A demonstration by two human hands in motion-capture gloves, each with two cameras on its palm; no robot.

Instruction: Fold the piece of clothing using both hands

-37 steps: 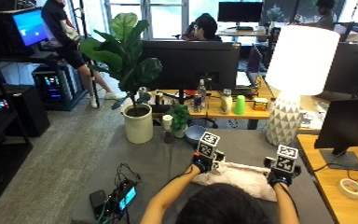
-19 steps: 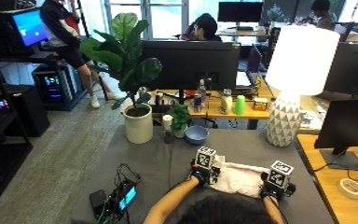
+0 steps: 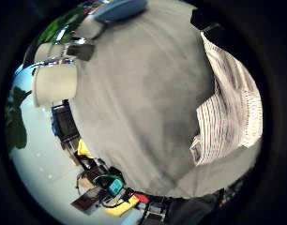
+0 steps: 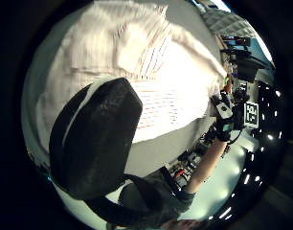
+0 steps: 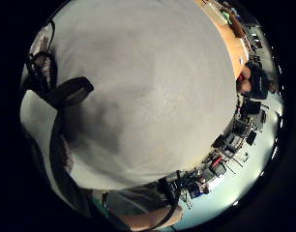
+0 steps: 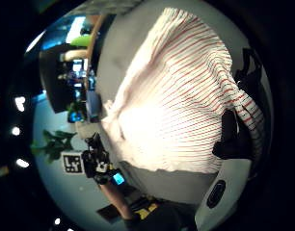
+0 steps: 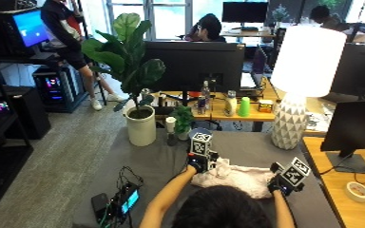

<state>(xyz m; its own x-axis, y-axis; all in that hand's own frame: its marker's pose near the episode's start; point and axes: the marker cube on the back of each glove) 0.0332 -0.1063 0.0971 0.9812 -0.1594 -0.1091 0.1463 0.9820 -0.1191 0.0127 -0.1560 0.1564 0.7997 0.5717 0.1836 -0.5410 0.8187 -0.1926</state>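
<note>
Shirt: the white shirt [image 7: 236,176] with thin red stripes lies bunched on the grey table [image 7: 245,147], just in front of the person, between the two gloved hands.
Left hand: the left hand [image 7: 198,164] is at the shirt's left end, touching the cloth; its thumb-side palm view shows the thumb [image 4: 96,139] curved over the striped cloth, and I cannot tell whether it pinches it.
Right hand: the right hand [image 7: 279,184] is at the shirt's right end; its thumb-side palm view shows the cloth [image 6: 181,106] close under the palm, with the edge running to the glove, but whether the fingers grip it I cannot tell.
Table: a white lamp [image 7: 299,85] stands at the far right, a potted plant [image 7: 135,80] at the far left.
</note>
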